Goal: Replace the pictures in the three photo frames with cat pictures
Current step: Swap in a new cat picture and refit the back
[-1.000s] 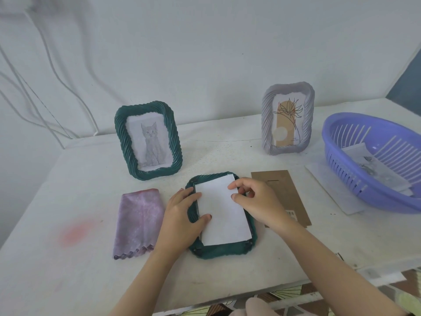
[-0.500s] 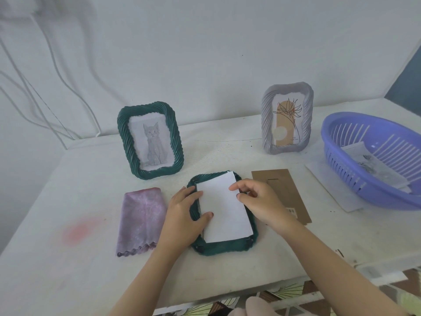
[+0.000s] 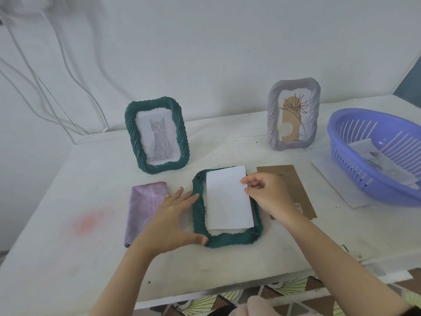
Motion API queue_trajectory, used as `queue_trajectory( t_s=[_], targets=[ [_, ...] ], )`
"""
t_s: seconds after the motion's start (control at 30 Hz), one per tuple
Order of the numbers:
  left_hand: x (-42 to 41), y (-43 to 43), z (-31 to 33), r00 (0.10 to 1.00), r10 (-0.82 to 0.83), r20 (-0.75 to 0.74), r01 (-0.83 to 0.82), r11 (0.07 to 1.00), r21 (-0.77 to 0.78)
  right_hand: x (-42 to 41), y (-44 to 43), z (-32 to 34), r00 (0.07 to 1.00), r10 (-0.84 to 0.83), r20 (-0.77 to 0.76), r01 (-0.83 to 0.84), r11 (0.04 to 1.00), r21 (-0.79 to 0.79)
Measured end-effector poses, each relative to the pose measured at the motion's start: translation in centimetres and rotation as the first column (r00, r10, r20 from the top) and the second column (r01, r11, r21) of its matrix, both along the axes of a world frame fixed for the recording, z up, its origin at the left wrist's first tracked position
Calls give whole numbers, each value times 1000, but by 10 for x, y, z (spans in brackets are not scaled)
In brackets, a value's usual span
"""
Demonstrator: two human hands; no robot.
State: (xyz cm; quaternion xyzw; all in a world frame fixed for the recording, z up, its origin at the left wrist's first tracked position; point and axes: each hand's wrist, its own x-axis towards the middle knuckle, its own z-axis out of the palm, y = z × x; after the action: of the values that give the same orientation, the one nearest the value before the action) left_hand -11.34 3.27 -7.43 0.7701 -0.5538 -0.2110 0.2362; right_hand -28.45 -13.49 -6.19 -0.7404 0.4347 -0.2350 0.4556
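Note:
A green frame lies face down in the middle of the table. A white sheet, blank side up, rests in its opening. My right hand pinches the sheet's upper right edge. My left hand lies flat with fingers spread against the frame's left side and lower left corner. A second green frame stands behind, showing a grey cat picture. A pale lilac frame stands at the back right with a line drawing of a flower.
A brown cardboard backing lies right of the flat frame, partly under my right hand. A folded purple cloth lies to the left. A blue plastic basket holding paper prints sits at the right edge on a white sheet. Cables hang on the wall.
My left hand slid off the white sheet to the frame's left edge. My right hand shifted to the sheet's upper right edge. The sheet now sits a little higher and more to the right in the frame.

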Motion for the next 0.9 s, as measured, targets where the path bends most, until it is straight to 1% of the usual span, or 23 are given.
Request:
queue_trajectory(
  t_s=[0.17,0.27,0.37,0.43,0.5,0.6,0.73,0.9],
  targets=[
    [0,0,-3,1000,-19,13,19,1000,0,0,1,5,1000,6,-17,-7,1000,-18],
    [0,1,-2,999,-46,20,45,999,13,0,1,8,997,-24,77,18,996,84],
    [2,0,-2,998,-56,35,55,998,26,-2,0,12,983,-89,160,59,982,181],
    [2,0,-2,998,-58,35,57,998,23,-3,0,14,973,-121,199,77,973,216],
    [2,0,-1,998,-58,17,58,998,24,-4,2,14,970,-119,210,70,971,227],
    [2,2,-1,999,-46,-22,47,999,9,-3,6,12,978,-76,193,32,976,217],
    [0,3,-1,999,-34,-43,34,999,7,0,9,7,993,-30,115,15,991,135],
    [2,4,0,997,-76,-5,76,997,32,1,11,5,999,20,28,-21,999,25]
  ],
)
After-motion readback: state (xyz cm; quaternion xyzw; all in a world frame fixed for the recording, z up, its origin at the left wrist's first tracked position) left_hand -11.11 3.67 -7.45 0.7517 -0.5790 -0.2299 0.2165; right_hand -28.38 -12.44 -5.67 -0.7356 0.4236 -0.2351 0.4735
